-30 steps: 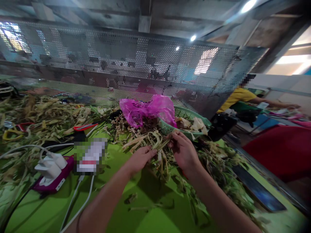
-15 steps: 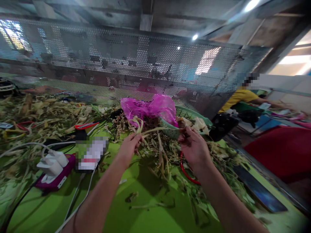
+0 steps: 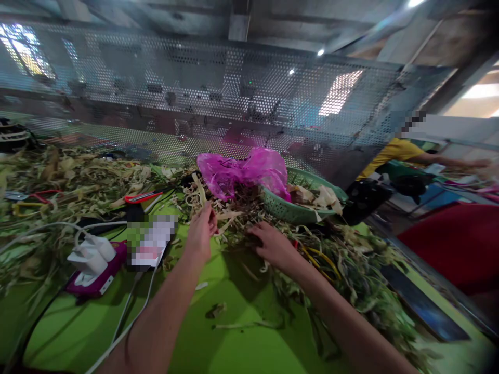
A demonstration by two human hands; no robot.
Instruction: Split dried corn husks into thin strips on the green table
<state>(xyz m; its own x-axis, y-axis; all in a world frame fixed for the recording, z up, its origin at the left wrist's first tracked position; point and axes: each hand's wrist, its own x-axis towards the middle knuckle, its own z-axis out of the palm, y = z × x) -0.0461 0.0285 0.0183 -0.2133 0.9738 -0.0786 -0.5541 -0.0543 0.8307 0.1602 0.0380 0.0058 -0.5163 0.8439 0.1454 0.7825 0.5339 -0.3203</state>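
the perforated metal screen (image 3: 195,117) runs behind the green basket (image 3: 280,206), and the lime-green tabletop (image 3: 234,356) spreads out in front of it. a broad heap of dried stems and leaves (image 3: 78,182) lies well to the basket's left, and a greener heap (image 3: 362,265) lies in front of it and to its right. the crumpled pink bag (image 3: 253,174) sits against the basket's left side, partly over its rim. farther left of the basket and nearer me is the purple power strip (image 3: 89,283) with white plugs in it. my hands are apart now, both on the near side of the basket: half a second ago one strand stretched between them, and i see none joining them any more. my left hand (image 3: 200,231), to the basket's left, pinches a pale strand (image 3: 199,189) that points up and away from me. my right hand (image 3: 268,241) has come down just in front of the basket, fingers bent over the loose stems (image 3: 234,215); i cannot tell whether they grip any. i take it that the right is done sharing that strand, so the left alone has charge of it. smallest, a yellow loop (image 3: 323,262) shows beside my right forearm, in front of the basket.
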